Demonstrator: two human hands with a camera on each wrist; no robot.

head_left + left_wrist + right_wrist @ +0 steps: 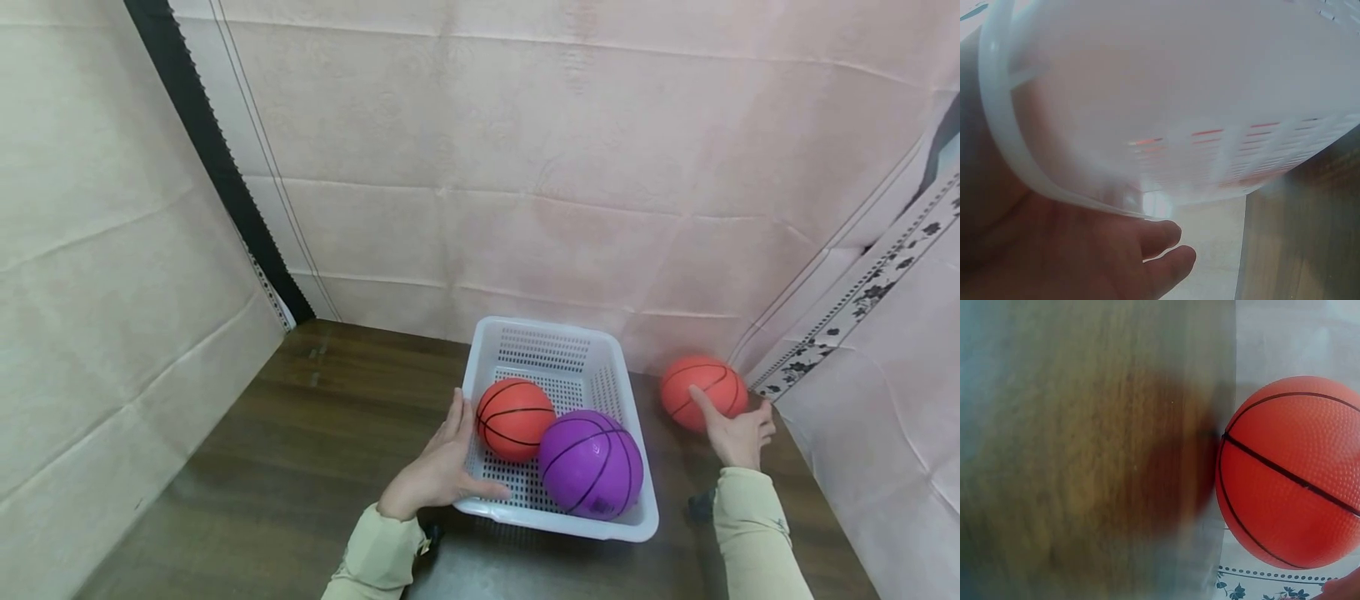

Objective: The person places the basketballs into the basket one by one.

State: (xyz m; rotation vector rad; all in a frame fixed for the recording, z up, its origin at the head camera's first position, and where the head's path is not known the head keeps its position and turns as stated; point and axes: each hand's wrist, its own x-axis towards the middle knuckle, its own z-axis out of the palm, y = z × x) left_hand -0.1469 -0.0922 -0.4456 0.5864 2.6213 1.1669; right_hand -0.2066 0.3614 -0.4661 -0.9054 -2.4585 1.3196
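Observation:
In the head view a white perforated plastic basket (555, 523) stands on the table, holding an orange mini basketball (516, 419) and a larger purple ball (591, 464). My left hand (438, 471) rests at its near left corner, fingers extended along the side and thumb over the front rim. The left wrist view shows fingertips beside the basket's wall (1210, 75). To the right of the basket lies another orange mini basketball (693, 375). Around its near side is my right hand (738, 432), thumb across the ball and the other fingers spread at its right; firm contact is unclear.
A brown wooden table (300, 467) carries everything. Pale cloth curtains (525, 167) enclose its back and both sides. The right-hand orange ball is close to the back right corner, near a floral border strip (862, 300).

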